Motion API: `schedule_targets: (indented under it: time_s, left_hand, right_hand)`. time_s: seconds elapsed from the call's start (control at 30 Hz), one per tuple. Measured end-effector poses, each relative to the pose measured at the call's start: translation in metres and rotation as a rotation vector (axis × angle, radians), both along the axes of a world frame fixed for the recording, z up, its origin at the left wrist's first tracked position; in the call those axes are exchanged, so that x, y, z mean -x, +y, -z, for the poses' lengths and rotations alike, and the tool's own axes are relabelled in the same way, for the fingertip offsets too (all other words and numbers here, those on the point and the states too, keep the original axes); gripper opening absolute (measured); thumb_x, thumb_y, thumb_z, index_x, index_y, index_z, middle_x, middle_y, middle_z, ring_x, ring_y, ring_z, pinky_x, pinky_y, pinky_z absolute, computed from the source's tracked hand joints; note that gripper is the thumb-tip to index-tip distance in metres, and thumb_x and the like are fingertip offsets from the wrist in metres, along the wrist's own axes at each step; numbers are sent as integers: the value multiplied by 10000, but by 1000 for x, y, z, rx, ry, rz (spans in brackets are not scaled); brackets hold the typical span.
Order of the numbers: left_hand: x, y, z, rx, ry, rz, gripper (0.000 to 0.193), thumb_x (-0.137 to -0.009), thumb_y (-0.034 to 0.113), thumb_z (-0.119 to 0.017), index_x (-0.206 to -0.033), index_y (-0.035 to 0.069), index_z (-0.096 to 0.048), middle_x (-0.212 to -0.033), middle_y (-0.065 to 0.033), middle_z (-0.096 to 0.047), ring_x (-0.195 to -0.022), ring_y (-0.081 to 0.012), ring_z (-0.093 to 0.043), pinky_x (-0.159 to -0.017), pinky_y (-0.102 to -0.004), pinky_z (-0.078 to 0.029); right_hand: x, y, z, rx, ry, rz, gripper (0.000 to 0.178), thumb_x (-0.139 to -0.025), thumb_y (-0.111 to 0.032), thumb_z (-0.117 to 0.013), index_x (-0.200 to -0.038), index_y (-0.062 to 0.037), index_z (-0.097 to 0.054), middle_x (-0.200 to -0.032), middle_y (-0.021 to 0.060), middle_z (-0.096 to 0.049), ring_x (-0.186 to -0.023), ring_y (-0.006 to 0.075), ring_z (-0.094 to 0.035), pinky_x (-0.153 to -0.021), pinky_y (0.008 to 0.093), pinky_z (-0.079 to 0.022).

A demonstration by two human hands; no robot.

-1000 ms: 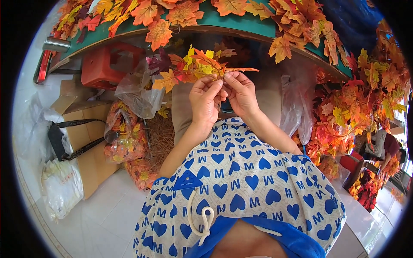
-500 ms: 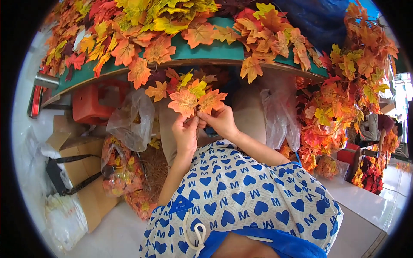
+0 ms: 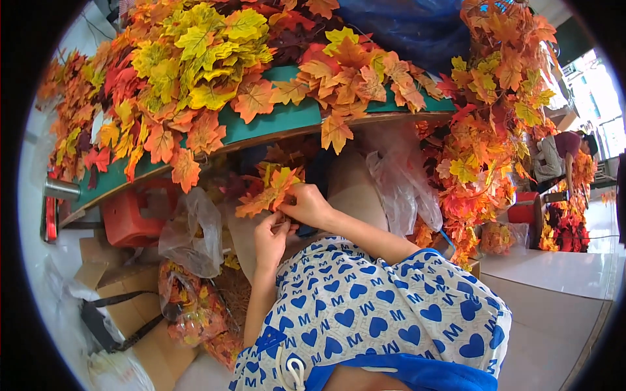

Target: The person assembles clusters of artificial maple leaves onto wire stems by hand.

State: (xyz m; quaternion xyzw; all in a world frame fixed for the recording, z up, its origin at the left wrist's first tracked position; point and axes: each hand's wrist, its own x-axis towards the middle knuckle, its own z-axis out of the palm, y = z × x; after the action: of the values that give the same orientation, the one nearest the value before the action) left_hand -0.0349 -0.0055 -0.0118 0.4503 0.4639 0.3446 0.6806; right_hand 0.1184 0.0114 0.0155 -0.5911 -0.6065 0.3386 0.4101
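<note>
Ahead of the hands [image 3: 306, 207], the table [image 3: 295, 117] and drooping leaves [image 3: 336, 133] obstruct; rightward, room reaches the plastic bag [image 3: 403, 186].

workshop | green table [image 3: 293, 116] heaped with leaves [image 3: 205, 52] (artificial-looking) | bagged leaves [image 3: 192, 313] | 1 co-worker [image 3: 568, 143]

Two hands hold a small bunch of orange and yellow leaves [image 3: 268, 195] at its base.
The left hand [image 3: 267, 241] grips just below the right hand [image 3: 305, 206]. Clockwise from the hands: a green table [image 3: 261, 124] at 12 o'clock, hanging leaves [image 3: 482, 163] at 2, a red stool [image 3: 130, 221] at 9, and a heap of yellow leaves [image 3: 202, 55] at 11.
</note>
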Motion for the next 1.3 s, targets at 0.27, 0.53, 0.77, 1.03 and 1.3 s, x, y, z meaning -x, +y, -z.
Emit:
schedule_targets:
  time_s: [0.27, 0.53, 0.77, 1.03, 1.3]
  left_hand:
    - [21, 4, 7, -571, 763, 66, 129, -833, 82, -601, -907, -7, -656, -804, -156, -594, -635, -216, -631, -589, -316, -484]
    - [27, 26, 5, 36, 211, 16, 186, -847, 51, -615, -1020, -10, -647, -815, 14, -599, -620, -65, -530, -542, -194, -432]
    - [30, 42, -15, 171, -236, -61, 269, -825, -24, -610, -1094, -13, -606, -861, -11, -610, -711, -93, -578, -664, -245, -534]
    - [42, 34, -23, 217, -213, 26, 283, -823, -19, -610, -1105, -11, -595, -916, -27, -597, -794, -123, -589, -738, -285, -542]
    - [39, 44, -3, 248, -432, -174, 293, -855, 20, -588, -1141, -18, -540, -899, -38, -568, -827, -143, -581, -792, -306, -516]
  right_hand:
    - [-79, 3, -78, -381, -214, -41, 128, -719, -24, -662, -847, -31, -646, -823, 106, -649, -764, 263, -622, -693, 343, -503]
    - [-323, 41, -116, -541, -1182, 278, 246, -778, -47, -491, -985, -71, -622, -1025, 85, -597, -962, 276, -570, -814, 354, -478]
    - [-352, 48, -125, -289, -1327, -15, 256, -782, -105, -509, -1006, -92, -633, -1058, 67, -574, -977, 246, -573, -808, 338, -482]
    - [-355, 55, -157, -278, -1320, 81, 219, -733, -71, -563, -918, -122, -669, -912, 53, -577, -883, 252, -591, -723, 362, -500]
    - [-365, 40, -186, -294, -1098, 839, 259, -850, -286, -547, -1043, -159, -666, -967, 86, -669, -903, 236, -640, -811, 337, -486]
